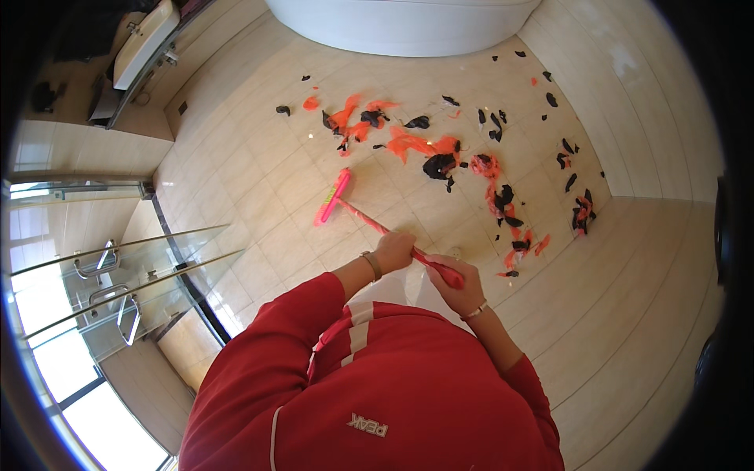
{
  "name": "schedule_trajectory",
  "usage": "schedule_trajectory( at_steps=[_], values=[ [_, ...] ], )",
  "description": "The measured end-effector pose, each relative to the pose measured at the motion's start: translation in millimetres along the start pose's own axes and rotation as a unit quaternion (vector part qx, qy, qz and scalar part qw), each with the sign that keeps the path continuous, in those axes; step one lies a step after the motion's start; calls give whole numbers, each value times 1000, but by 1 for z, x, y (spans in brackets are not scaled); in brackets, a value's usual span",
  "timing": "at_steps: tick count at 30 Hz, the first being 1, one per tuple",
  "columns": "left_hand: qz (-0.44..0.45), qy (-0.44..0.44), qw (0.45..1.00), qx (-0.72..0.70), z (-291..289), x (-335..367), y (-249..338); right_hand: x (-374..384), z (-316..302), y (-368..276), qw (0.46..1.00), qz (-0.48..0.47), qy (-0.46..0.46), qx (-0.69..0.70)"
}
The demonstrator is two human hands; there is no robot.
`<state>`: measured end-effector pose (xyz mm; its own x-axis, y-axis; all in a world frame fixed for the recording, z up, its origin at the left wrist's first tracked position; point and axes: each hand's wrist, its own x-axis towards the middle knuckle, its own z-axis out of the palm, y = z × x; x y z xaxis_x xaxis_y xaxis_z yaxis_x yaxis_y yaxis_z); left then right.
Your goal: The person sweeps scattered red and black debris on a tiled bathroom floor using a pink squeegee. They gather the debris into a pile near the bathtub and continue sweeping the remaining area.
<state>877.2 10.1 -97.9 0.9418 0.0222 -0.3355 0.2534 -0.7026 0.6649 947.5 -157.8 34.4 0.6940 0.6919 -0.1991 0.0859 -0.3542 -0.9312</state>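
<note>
Apparently, sweeping is the step in hand: two bare hands hold a pink broom above a pale tiled floor. Both grips are closed around its handle, the left hand partway down and the right hand near the upper end. The broom's head lies ahead of the left grip and off to its left; whether it presses on the tiles is unclear. Black and orange scraps lie scattered ahead and rightward, apart from the head. Gathering them calls for swinging the head forward and right.
</note>
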Motion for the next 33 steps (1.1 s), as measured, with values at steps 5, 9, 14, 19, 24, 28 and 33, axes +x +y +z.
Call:
schedule_trajectory(
  at_steps=[5,9,14,19,24,28,33],
  values=[
    [100,35,993,-53,33,20,10,-13,-16,-12,995,-14,40,-94],
    [183,57,971,-142,40,62,58,-19,-35,-29,965,-75,78,-240],
    [254,70,949,-172,18,66,91,-30,-44,-68,925,-98,55,-363],
    [169,36,979,-110,-30,32,114,-36,-64,-97,960,-98,74,-252],
    [67,-6,997,-23,-2,33,62,-16,-55,-31,993,-43,69,-84],
    [89,-4,995,-42,27,37,30,-14,-41,-6,996,0,59,-72],
    [176,61,968,-167,52,72,59,-16,-52,-36,963,-38,76,-254]
  ],
)
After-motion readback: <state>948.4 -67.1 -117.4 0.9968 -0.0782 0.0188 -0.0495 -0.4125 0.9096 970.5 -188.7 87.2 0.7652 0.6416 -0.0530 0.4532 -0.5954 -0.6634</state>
